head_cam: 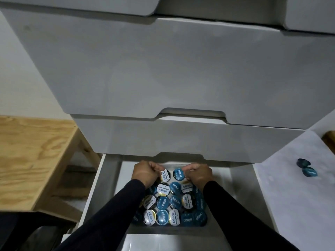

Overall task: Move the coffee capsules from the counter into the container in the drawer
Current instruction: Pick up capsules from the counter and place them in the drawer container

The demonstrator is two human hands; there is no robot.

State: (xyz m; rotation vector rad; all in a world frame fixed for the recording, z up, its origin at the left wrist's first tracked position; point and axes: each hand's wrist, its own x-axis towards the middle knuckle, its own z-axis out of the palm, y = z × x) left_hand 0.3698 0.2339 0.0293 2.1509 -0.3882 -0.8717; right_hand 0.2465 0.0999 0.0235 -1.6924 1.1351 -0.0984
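Observation:
The open white drawer (pixel 94 192) holds a clear container (pixel 208 227) packed with several coffee capsules (pixel 168 201) with blue or white foil lids. My left hand (pixel 146 172) reaches into its far left end, fingers closed on a white-lidded capsule (pixel 165 175). Across from it, my right hand (pixel 198 173) is at the far right end, fingers closed on a blue-lidded capsule (pixel 179 173). Two blue capsules (pixel 306 167) lie on the white surface to the right.
Closed grey-white drawer fronts (pixel 163 69) tower above the open drawer. A wooden table (pixel 32 156) stands to the left. A white counter surface (pixel 293 196) runs along the right, with a brown wooden edge (pixel 330 140) at its far end.

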